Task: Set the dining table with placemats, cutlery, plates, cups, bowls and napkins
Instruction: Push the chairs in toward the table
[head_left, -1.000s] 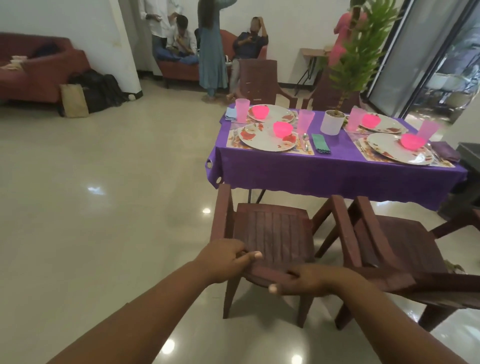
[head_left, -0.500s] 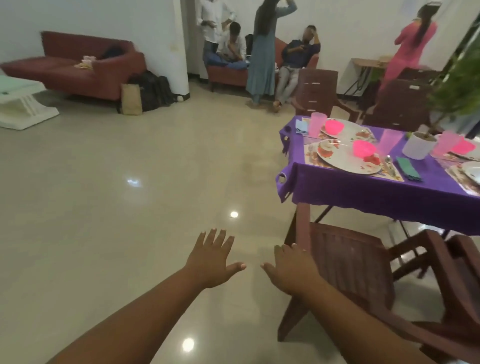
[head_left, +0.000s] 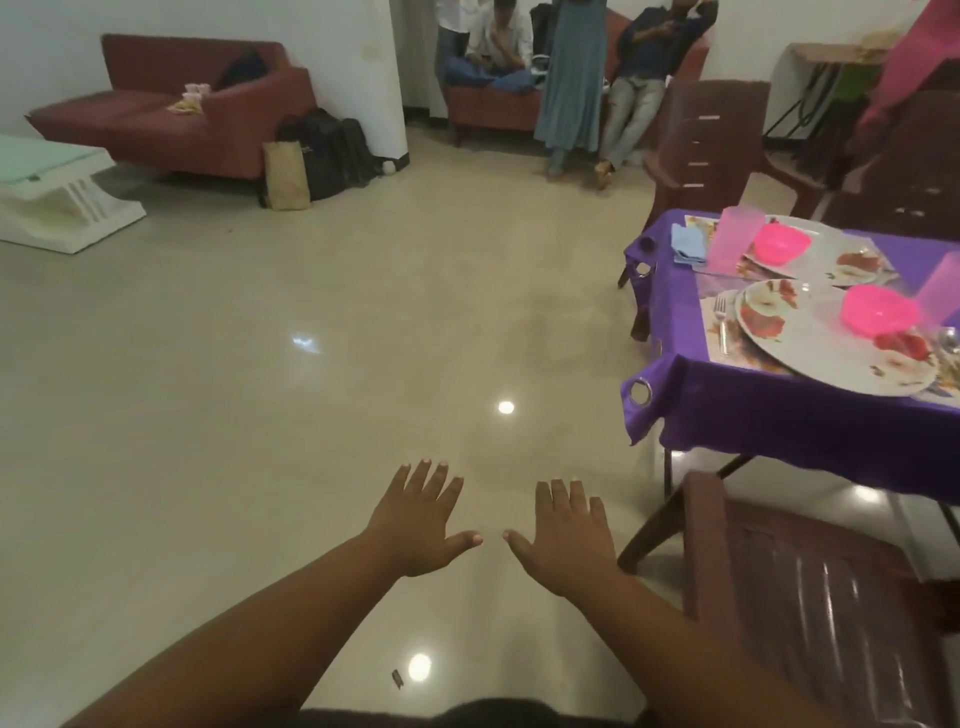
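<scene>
Both hands flat, empty, over the floor.
We held left hand (head_left: 415, 519) and right hand (head_left: 569, 540) spread; brown chair (head_left: 810, 587) stood between us and the surface (head_left: 737, 410) bearing plate (head_left: 810, 343), pink bowl (head_left: 878, 309).

There are no words, numbers or signs to read here. The brown paper bag (head_left: 284, 175) by the wall has no letters you can make out. The plates (head_left: 810, 338) have flower pictures on them, not writing.
</scene>
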